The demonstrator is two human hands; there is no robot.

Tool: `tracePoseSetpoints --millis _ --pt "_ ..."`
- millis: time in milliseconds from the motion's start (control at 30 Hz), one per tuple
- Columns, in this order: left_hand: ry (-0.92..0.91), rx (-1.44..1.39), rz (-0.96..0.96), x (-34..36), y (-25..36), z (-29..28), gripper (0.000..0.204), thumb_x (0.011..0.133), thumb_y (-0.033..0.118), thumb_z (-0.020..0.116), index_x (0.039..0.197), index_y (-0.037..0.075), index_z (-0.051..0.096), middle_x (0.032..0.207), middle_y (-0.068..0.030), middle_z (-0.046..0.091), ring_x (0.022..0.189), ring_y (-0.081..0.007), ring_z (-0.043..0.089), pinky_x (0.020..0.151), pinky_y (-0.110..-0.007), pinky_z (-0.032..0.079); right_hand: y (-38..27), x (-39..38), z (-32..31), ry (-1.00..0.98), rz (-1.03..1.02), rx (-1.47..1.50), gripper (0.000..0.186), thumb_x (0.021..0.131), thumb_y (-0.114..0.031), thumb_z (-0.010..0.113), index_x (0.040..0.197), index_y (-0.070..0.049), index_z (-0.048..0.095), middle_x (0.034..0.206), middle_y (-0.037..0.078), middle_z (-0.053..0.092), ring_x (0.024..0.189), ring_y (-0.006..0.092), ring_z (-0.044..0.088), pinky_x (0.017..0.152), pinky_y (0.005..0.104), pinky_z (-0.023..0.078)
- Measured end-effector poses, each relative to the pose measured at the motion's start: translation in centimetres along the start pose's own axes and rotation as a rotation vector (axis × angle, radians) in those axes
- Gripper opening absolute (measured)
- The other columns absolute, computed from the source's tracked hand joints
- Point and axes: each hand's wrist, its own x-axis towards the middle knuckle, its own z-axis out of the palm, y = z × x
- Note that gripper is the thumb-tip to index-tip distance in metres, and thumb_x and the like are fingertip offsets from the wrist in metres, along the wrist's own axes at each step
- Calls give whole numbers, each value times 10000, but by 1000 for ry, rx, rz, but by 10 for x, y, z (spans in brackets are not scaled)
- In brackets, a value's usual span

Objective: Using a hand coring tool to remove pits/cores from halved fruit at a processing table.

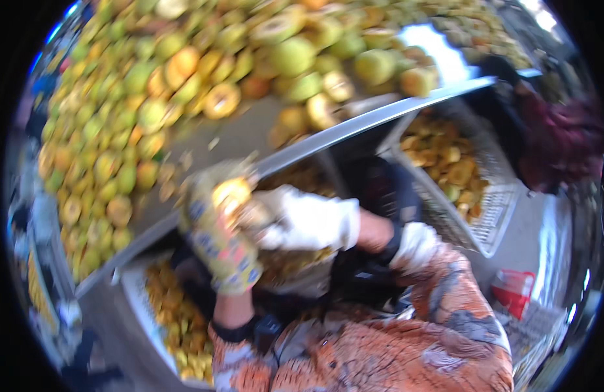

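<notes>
My left hand, in a patterned yellowish glove, is closed around a halved yellow-orange stone fruit just over the table's near edge. Its cut face is turned up and looks bright. My right hand, in a white glove, is pressed up close against the fruit with its fingers curled in. Motion blur hides what those fingers grip. Beyond my hands, a heap of green, yellow and orange stone fruit, whole and halved, covers much of the metal table.
A raised metal rim runs along the table's near edge. Below it stand a white crate of fruit halves at right and another crate at lower left. A person's dark red sleeve shows at right, above a red-and-white packet.
</notes>
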Motion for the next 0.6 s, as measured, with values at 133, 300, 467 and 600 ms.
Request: tracePoseSetpoints --millis 133,300,467,600 --pt "167 -366 -517 5 13 2 399 1001 265 425 858 -43 634 841 -101 660 791 -191 601 787 -341 478 9 0 8 50 -62 4 235 913 -244 581 917 -10 585 760 208 607 687 376 573 649 420 475" --pt "-56 -418 -477 9 20 -4 338 987 245 478 827 -10 630 786 -94 654 744 -171 605 746 -318 488 14 -9 21 75 11 -99 229 917 -230 598 945 -3 584 740 205 622 695 377 602 633 417 473" --pt "-421 -326 -512 32 2 -28 244 948 230 552 960 -9 599 885 -108 645 754 -169 588 747 -299 487 -4 -2 17 159 -138 -46 272 939 -280 578 874 -16 573 734 85 619 578 215 572 566 356 487" --pt "-216 -234 -56 31 17 -20 417 936 403 525 1039 3 579 896 -111 645 733 -218 599 712 -324 509 -18 -4 15 -128 313 689 276 969 -335 484 748 -169 481 573 -85 386 433 11 388 368 167 316"
